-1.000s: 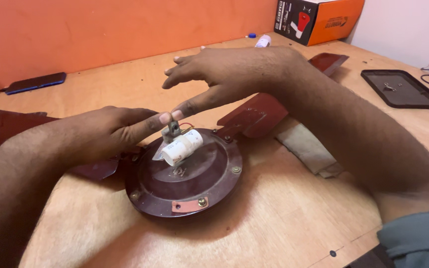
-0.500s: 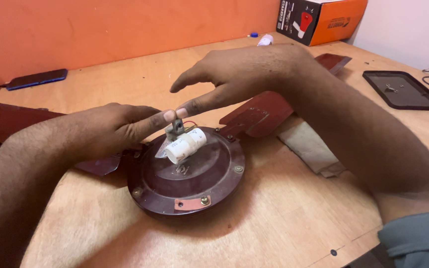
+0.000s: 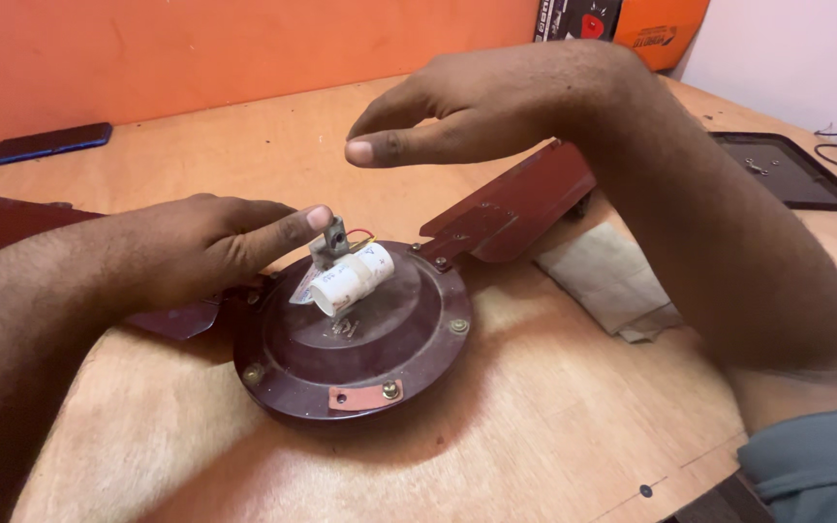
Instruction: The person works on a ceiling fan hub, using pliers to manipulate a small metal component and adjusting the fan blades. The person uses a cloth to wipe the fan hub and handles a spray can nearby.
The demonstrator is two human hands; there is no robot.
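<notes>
A dark maroon ceiling fan motor housing [image 3: 360,339] lies on the wooden table [image 3: 496,436], with maroon blades [image 3: 515,199] reaching out to the right and left. On top of it rests a white cylinder-shaped capacitor [image 3: 351,276] beside a small grey metal shaft [image 3: 329,240] with thin wires. My left hand [image 3: 196,247] lies at the housing's left edge, its fingertip touching the grey shaft. My right hand [image 3: 467,107] hovers above the housing with fingers apart and holds nothing.
A folded beige cloth [image 3: 612,281] lies right of the housing. At the far right sits a black tray [image 3: 787,169] with small screws. A dark phone [image 3: 46,142] rests at the back left. An orange and black box [image 3: 622,19] stands against the orange wall.
My right hand has lifted up off the shaft and capacitor. My left hand has stayed by the shaft. The camera has moved closer.
</notes>
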